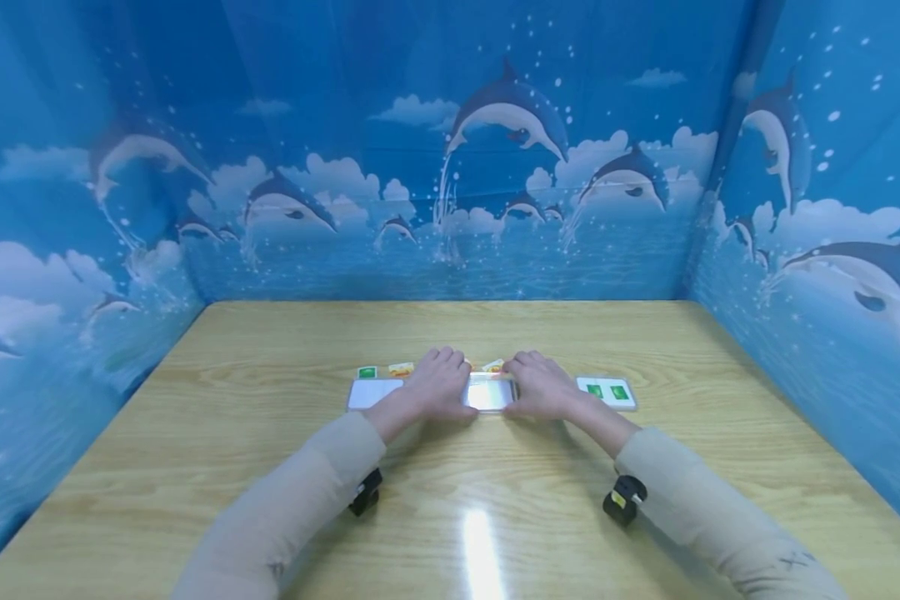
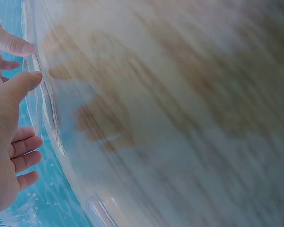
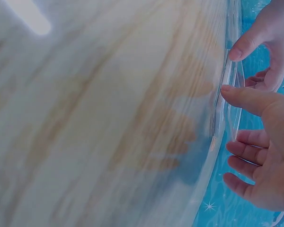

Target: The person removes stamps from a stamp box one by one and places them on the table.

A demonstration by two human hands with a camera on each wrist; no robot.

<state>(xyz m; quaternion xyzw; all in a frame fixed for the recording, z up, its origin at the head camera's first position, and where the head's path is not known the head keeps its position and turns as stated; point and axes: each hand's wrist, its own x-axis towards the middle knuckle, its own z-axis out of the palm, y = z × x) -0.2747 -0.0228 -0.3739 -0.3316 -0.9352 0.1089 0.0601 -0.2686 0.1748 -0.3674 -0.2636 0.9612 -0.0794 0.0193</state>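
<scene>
A clear, shiny rectangular plastic case (image 1: 489, 395) lies between my two hands at the middle of the table. My left hand (image 1: 441, 387) grips its left end, thumb at the near edge and fingers toward the far side. At the opposite end my right hand (image 1: 542, 388) grips it the same way. In the right wrist view a transparent sheet-like part (image 3: 234, 106) rises between thumb and fingers. Left of the hands is a white strip (image 1: 373, 392), partly covered by the left hand. On the right, a similar white strip (image 1: 607, 392) bears two green squares.
Behind the strips lie small picture cards: a green card (image 1: 367, 372), an orange-and-white card (image 1: 401, 369) and another card (image 1: 492, 365) partly behind the right hand. A dolphin-print curtain (image 1: 450, 250) stands along the back and sides of the wooden table (image 1: 450, 333).
</scene>
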